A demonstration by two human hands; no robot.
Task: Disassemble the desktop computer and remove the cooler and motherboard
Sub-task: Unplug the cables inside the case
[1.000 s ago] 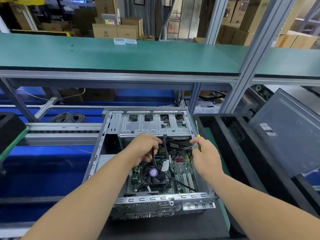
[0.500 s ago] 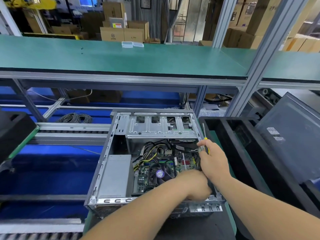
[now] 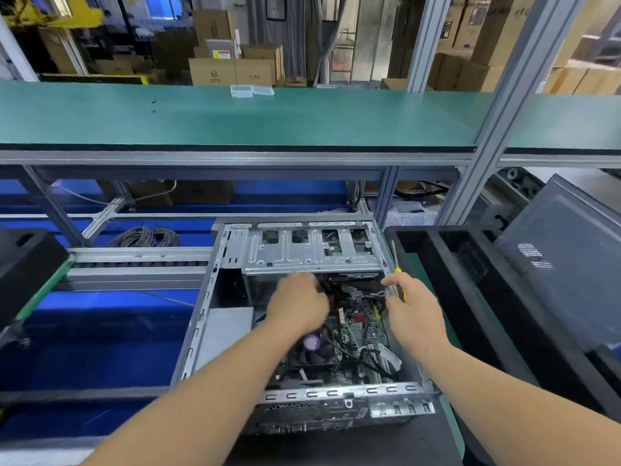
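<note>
fingers (image 3: pixel 304 284) of my left hand (image 3: pixel 299 306) look curled among the cables (image 3: pixel 361 356) deep in the open computer (image 3: pixel 215 317), my right hand (image 3: pixel 415 312) pinching a screwdriver (image 3: pixel 398 275), so i judge i'm unplugging leads before loosening the cooler (image 3: pixel 317 349) on the motherboard (image 3: pixel 361 322).

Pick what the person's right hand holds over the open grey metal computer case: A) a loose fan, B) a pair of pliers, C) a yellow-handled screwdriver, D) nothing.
C: the right hand grips a yellow-handled screwdriver, its metal shaft pointing up past the case's edge.
</note>
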